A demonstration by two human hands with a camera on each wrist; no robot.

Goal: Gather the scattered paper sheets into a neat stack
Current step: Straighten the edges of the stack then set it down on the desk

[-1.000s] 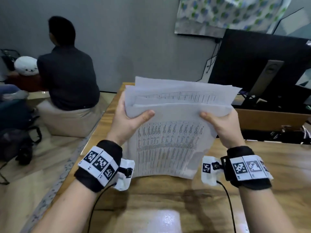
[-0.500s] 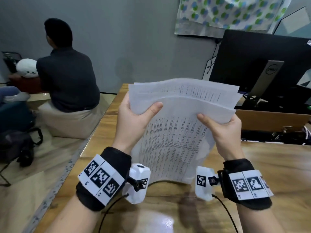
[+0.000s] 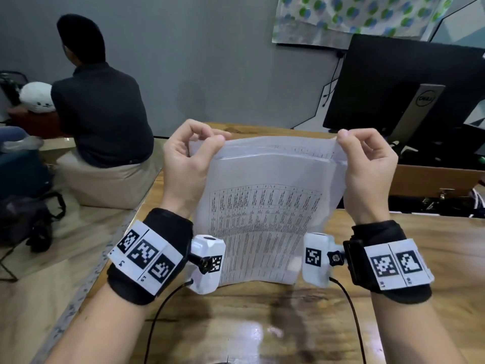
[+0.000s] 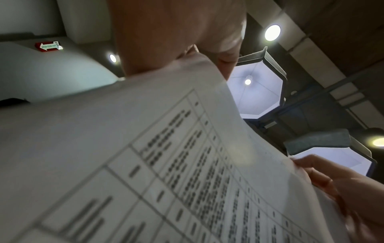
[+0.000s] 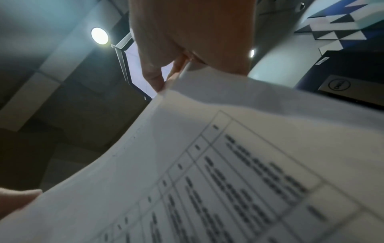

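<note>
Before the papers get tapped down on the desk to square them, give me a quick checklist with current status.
1. Left hand pinches the top left corner of the paper stack: ok.
2. Right hand pinches the top right corner: ok.
3. Stack held upright, bottom edge just above the desk: ok.
4. Top edges flush: not ok, one sheet edge sits lower than the front one.
5. Bottom edge straight: not ok, it bows.
6. Desk under the stack free of things: ok; only the wrist camera cables lie near.
7. Loose sheets left elsewhere: cannot tell.
</note>
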